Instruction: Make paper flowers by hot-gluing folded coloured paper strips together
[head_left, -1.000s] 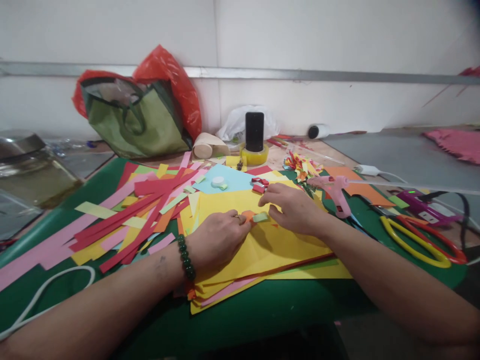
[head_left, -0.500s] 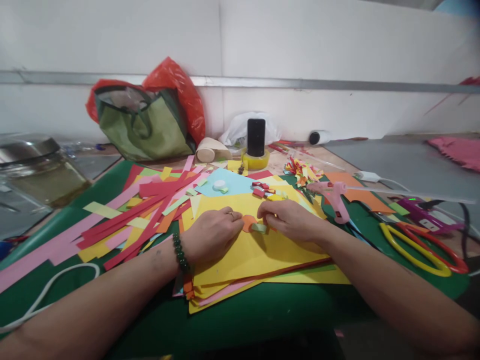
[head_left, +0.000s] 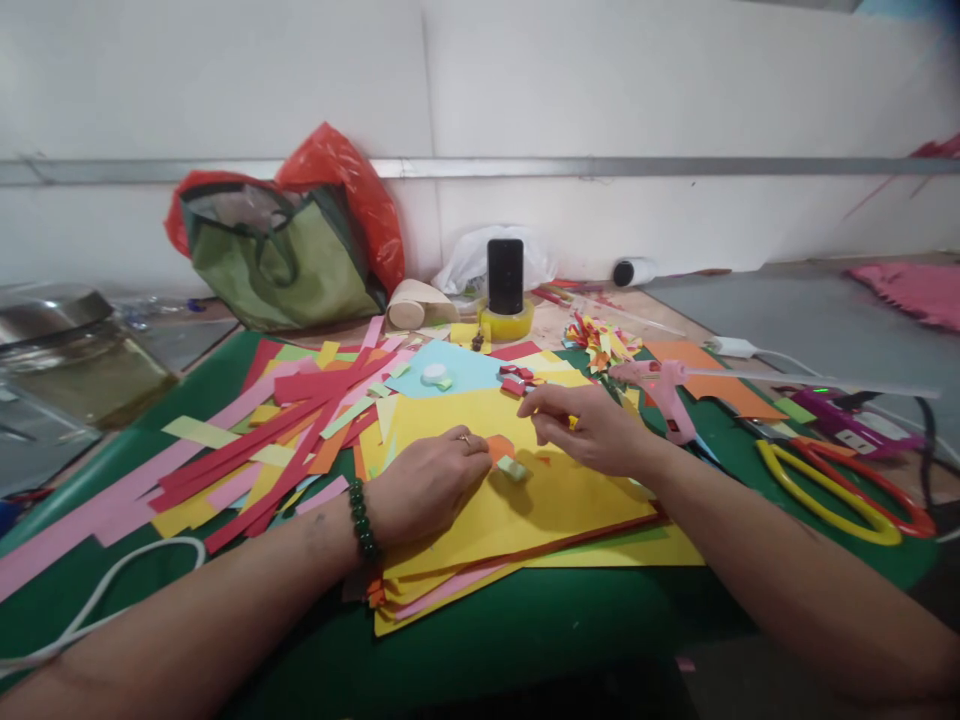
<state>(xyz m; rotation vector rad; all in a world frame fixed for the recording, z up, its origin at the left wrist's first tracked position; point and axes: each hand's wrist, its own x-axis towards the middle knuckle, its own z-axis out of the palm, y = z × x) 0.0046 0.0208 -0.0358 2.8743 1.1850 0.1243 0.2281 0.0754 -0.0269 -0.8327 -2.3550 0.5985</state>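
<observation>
My left hand, wearing a ring and a green bead bracelet, has its fingertips closed at the edge of a small orange paper piece. A pale green folded paper strip sits at the front of that piece, over a stack of yellow paper sheets. To the right, my right hand hovers over the sheets, its fingers loosely bent and apart, with nothing visible in them. Small red folded papers lie just beyond it.
Coloured paper strips spread across the left. On the right are a pink glue gun, scissors and a purple device. Behind stand a phone on yellow tape and a green bag. A glass jar is far left.
My right hand has drawn away from the green strip, up and to the right, and its fingers have loosened. The strip has tilted. My left hand stays at the orange piece.
</observation>
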